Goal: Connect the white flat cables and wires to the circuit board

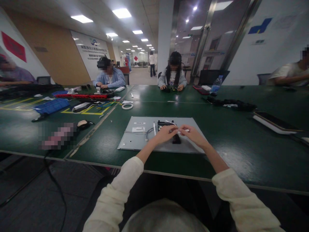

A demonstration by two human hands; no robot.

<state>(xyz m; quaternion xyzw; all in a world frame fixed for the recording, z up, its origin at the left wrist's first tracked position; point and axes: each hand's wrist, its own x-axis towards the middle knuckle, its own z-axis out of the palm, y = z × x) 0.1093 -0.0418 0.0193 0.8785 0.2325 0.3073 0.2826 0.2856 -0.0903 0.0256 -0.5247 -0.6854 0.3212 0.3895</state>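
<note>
Both my hands meet over a flat grey metal panel (137,145) lying on the table. My left hand (165,134) is closed, its fingertips pinched near a small white piece (179,130). From the other side my right hand (191,134) pinches at that same white piece, a thin strip or lead too small to name exactly. Under the fingers, a black part (176,140) sits at the panel's middle, partly hidden by my left hand. Grey wires (150,131) curl beside it, and a white label (138,129) is stuck further left.
A roll of white tape (127,106) lies beyond the panel. Leftward are a blue tray (51,106) and a computer mouse (85,124). A dark-topped flat box (275,122) and a water bottle (216,84) are on the right. Several people sit around the table.
</note>
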